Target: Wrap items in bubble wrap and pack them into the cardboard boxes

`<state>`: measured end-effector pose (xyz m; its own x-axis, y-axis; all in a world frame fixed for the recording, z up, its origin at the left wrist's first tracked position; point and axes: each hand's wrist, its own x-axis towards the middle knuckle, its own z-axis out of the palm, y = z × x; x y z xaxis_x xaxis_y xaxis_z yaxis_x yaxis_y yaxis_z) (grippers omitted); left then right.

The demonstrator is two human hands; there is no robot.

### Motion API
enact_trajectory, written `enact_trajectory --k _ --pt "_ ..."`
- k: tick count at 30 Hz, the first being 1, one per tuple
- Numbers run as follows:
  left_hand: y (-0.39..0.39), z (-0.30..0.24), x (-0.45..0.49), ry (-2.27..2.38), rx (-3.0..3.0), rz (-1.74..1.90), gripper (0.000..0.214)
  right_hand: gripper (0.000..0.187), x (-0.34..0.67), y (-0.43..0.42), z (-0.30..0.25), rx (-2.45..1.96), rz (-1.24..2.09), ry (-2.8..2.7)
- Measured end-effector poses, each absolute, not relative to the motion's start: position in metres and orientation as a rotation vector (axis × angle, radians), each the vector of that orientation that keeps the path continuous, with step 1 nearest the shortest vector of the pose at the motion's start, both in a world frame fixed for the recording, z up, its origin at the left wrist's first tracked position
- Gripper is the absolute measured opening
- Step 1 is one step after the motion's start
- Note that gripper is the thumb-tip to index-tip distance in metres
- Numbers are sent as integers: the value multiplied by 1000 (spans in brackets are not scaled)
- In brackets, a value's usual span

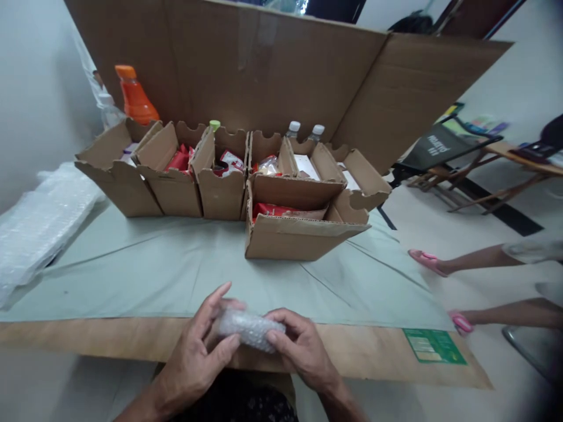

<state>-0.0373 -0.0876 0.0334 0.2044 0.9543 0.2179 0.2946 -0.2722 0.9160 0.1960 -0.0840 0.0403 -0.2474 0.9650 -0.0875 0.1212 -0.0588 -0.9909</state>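
Both my hands hold a small bundle wrapped in bubble wrap (248,328) just above the table's near edge. My left hand (196,354) curls round its left end, thumb and fingers closed on it. My right hand (303,350) grips its right end with fingers pressed on the wrap. What is inside the wrap is hidden. Beyond my hands, an open cardboard box (299,234) with red packets inside stands nearest.
A row of open cardboard boxes (176,187) holds packets and bottles. An orange bottle (134,99) stands behind, before a tall cardboard screen (264,64). Bubble wrap sheets (39,223) lie at left. A green card (433,346) lies at right. Another person's legs (475,264) are at right.
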Motion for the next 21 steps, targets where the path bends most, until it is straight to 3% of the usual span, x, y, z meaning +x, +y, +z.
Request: enact_trajectory --k 6,10,12,21 --pt "10 95 -19 1250 2333 1439 73 26 263 -61 114 -1404 786 -1663" --pt "45 101 2 1148 2353 1374 28 19 300 -36 174 -1490 97 -1756" --pt "44 92 8 1109 2309 1401 22 19 306 -17 199 -1508 -162 -1826" --pt "39 73 10 1019 2171 1453 25 33 303 67 234 -1315 -280 -2575"
